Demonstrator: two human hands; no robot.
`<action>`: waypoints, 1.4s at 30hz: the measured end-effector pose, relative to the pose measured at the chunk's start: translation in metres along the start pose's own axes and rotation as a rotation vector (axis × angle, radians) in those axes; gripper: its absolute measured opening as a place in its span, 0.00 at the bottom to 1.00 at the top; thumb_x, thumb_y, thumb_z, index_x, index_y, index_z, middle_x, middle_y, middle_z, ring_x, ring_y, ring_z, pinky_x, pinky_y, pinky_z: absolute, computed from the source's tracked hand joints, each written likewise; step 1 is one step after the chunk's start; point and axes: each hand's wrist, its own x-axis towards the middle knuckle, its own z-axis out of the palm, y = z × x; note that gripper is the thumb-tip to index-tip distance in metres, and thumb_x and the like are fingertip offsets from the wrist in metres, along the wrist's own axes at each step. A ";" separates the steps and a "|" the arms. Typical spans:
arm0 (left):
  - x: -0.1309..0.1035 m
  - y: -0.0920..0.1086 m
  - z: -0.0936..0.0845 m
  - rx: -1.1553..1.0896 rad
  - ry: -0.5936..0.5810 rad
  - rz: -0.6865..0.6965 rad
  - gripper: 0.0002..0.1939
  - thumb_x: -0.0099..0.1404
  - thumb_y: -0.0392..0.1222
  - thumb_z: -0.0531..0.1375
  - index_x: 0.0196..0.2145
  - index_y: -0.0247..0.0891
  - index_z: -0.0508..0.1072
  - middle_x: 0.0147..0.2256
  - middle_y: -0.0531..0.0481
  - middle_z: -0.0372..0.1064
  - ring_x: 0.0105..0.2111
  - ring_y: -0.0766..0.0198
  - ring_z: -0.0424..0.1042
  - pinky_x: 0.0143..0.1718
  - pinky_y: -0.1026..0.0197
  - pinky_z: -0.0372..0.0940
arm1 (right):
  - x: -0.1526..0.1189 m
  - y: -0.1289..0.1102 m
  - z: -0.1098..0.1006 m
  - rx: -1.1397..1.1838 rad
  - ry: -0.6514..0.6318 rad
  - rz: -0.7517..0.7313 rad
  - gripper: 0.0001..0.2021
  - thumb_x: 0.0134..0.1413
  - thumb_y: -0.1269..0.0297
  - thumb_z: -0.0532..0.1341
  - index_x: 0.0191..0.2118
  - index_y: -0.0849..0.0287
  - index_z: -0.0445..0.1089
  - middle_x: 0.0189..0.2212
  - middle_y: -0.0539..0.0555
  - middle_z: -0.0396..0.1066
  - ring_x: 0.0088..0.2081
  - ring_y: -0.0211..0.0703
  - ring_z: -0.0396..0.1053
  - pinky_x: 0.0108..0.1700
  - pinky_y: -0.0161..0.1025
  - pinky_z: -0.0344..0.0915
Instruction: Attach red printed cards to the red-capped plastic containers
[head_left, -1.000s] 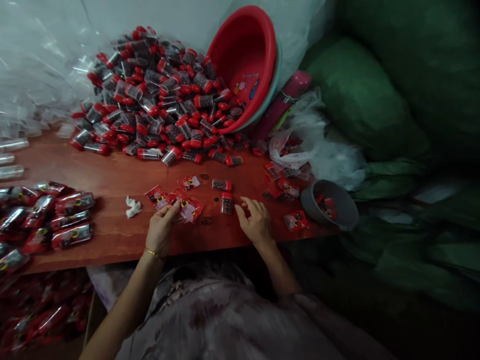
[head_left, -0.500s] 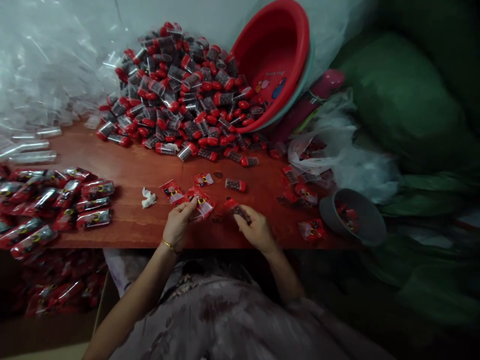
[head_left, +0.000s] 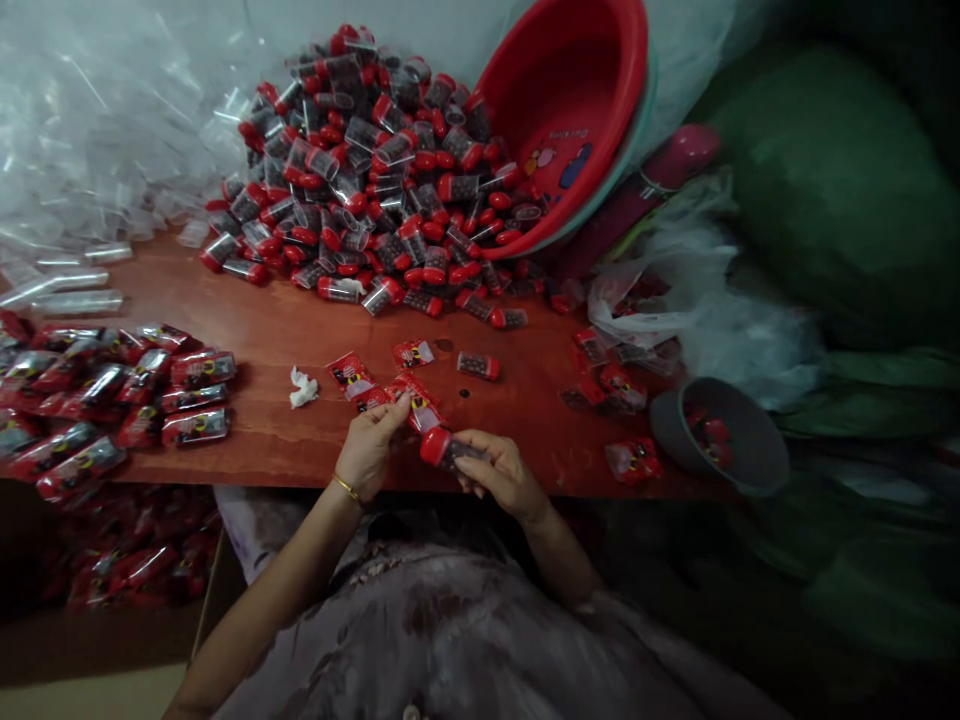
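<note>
My left hand [head_left: 372, 446] is closed, thumb and fingertips pinched on a red printed plastic packet [head_left: 421, 410]. Beside it, my right hand [head_left: 504, 472] grips a small clear bottle with a red cap [head_left: 437, 447] and dark contents. The cap points left, towards the packet, apart from it or just overlapping; I cannot tell which. Flat on the table lie a red packet [head_left: 350, 374] and a smaller-looking red packet [head_left: 413, 353]. Another red-capped bottle [head_left: 478, 366] rests on its side a little beyond my right hand.
A big heap of red-capped bottles [head_left: 375, 180] stands at the back, against a red basin [head_left: 634, 60]. Filled red packets [head_left: 199, 370] lie in a pile on the left. To the right are a grey bowl [head_left: 671, 440] and a white plastic bag [head_left: 697, 290]. Crumpled white tissue [head_left: 304, 387] lies on the table.
My right hand has brought its bottle left and nearer to me, close to my left hand. The view has shifted slightly; my left hand keeps its pinch.
</note>
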 end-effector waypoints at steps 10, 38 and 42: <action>-0.005 0.002 0.004 0.004 -0.021 -0.002 0.23 0.33 0.51 0.73 0.22 0.32 0.74 0.23 0.52 0.72 0.24 0.69 0.68 0.28 0.65 0.65 | -0.006 -0.002 -0.002 -0.050 0.021 -0.040 0.12 0.48 0.59 0.59 0.36 0.62 0.69 0.15 0.45 0.63 0.15 0.29 0.56 0.16 0.28 0.52; 0.002 -0.009 -0.005 0.200 -0.066 0.194 0.17 0.46 0.51 0.68 0.18 0.34 0.72 0.19 0.54 0.65 0.25 0.67 0.65 0.29 0.65 0.61 | -0.010 -0.008 -0.004 -0.016 0.029 0.071 0.14 0.45 0.57 0.59 0.34 0.63 0.70 0.14 0.45 0.62 0.14 0.29 0.55 0.15 0.28 0.49; -0.002 -0.006 -0.004 0.176 -0.078 0.200 0.14 0.47 0.49 0.68 0.21 0.34 0.74 0.20 0.53 0.67 0.27 0.66 0.66 0.31 0.65 0.62 | -0.006 0.000 -0.004 0.035 0.029 0.140 0.14 0.45 0.56 0.59 0.33 0.63 0.70 0.14 0.44 0.62 0.13 0.29 0.56 0.14 0.27 0.47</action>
